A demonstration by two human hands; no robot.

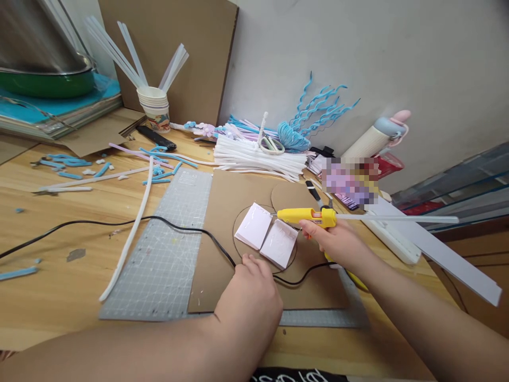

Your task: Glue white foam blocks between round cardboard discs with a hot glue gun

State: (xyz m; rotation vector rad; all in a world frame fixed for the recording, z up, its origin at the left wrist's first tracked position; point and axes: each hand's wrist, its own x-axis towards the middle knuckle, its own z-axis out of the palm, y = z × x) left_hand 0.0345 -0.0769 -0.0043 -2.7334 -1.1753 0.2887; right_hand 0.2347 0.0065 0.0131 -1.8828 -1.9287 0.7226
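Note:
My right hand grips a yellow hot glue gun with a long clear glue stick sticking out of its back. Its nozzle points left, over the upper edge of two white square blocks. The left white block and the right white block lie side by side, with shiny clear streaks on top. Both sit inside a circle drawn on a brown cardboard sheet. My left hand rests on the cardboard below the blocks, fingers forward and loosely bent, fingertips by the left block's lower edge.
A black cord crosses the grey cutting mat and the cardboard. White pipe cleaners lie in a bundle behind. Paper cups hold clear sticks. Blue pipe-cleaner scraps, a black cutter and a bottle stand or lie around.

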